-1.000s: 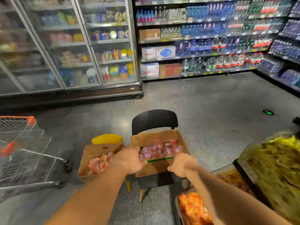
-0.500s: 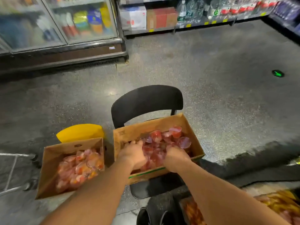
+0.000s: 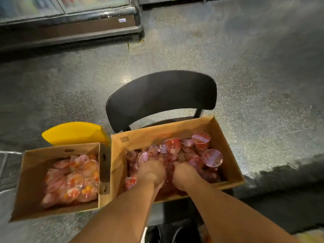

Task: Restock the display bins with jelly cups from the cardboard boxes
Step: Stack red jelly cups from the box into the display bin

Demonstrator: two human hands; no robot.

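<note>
Both hands, my left hand (image 3: 151, 172) and right hand (image 3: 185, 173), are sunk among the red jelly cups (image 3: 192, 151) in the right cardboard box (image 3: 177, 130) on the black chair (image 3: 161, 95); fingers are buried, so I cannot tell what they hold. Left to right I count two open boxes: the left cardboard box (image 3: 31, 181) of orange-red cups (image 3: 73, 179) before a yellow chair (image 3: 75, 132), then the working box. With both boxes well filled and no display bin in view, I judge restocking far from finished.
</note>
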